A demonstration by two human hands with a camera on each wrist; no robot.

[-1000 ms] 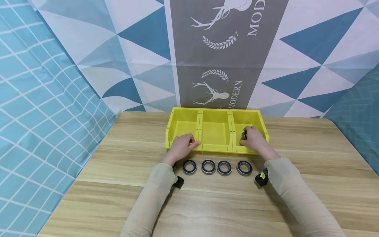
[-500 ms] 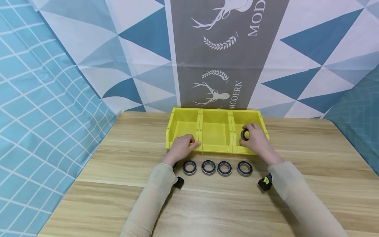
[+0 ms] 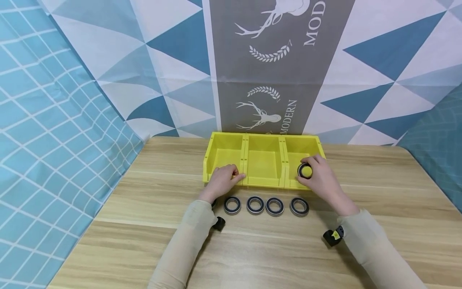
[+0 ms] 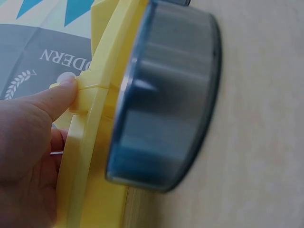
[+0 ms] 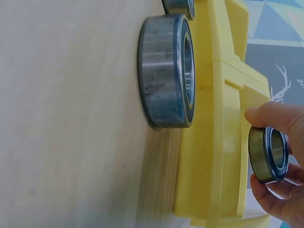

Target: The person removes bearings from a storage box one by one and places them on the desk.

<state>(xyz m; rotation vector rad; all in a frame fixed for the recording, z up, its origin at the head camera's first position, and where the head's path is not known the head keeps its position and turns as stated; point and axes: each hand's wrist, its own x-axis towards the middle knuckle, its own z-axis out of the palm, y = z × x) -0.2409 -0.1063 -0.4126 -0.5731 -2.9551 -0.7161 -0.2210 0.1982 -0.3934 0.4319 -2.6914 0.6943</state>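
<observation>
A ball bearing point(image 3: 304, 171) is pinched upright between the thumb and fingers of my right hand point(image 3: 321, 178), over the front of the right compartment of the yellow bins point(image 3: 266, 182). In the right wrist view, the thumb is on top of this bearing point(image 5: 260, 154) and the fingertips are below. My left hand point(image 3: 221, 179) grips the front rim of the left compartment, its thumb point(image 4: 64, 92) against the divider and its fingers curled inside. Several more bearings point(image 3: 255, 205) lie flat in a row before the bins; one beside the left wrist is mostly hidden.
The three joined bins stand at the back of a wooden table point(image 3: 252, 257), near a patterned backdrop point(image 3: 267, 64). A blue gridded cloth point(image 3: 54, 132) hangs on the left. Black wrist cameras point(image 3: 332, 237) sit low beside both wrists.
My right hand has drawn the bearing from inside the right compartment toward its front edge, turning it so its ring shows. The left hand stays on the rim.
</observation>
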